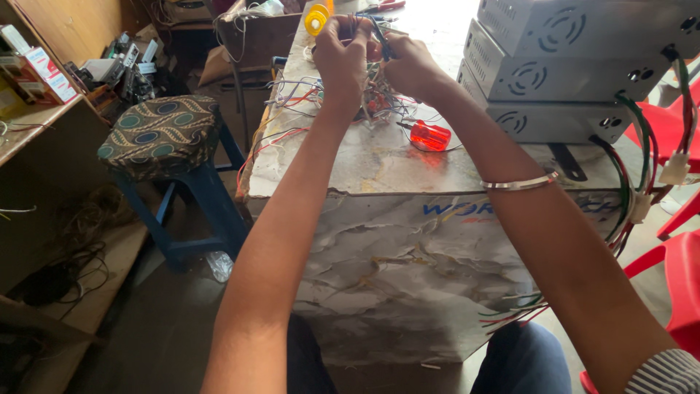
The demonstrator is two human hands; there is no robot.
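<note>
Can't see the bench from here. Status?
Both hands raised together, pinching thin wires. Dark-handled tool in right hand. Red-handled screwdriver lies loose beside the work.

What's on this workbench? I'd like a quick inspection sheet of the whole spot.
Surface: marble-patterned worktop, worn and peeling at its front edge.
Job's things: bundle of thin coloured wires, worked at by both hands; a dark blue-handled tool sticks up between them.
Clutter: red-handled screwdriver lying flat; yellow tape roll behind the hands.
Hands: left hand and right hand raised close together, fingers pinched on the wires; silver bangle on the right forearm.
Cables: red, green and white leads hang from three stacked grey metal boxes.
Surroundings: cushioned blue stool, wooden shelf, red plastic chair.
</note>
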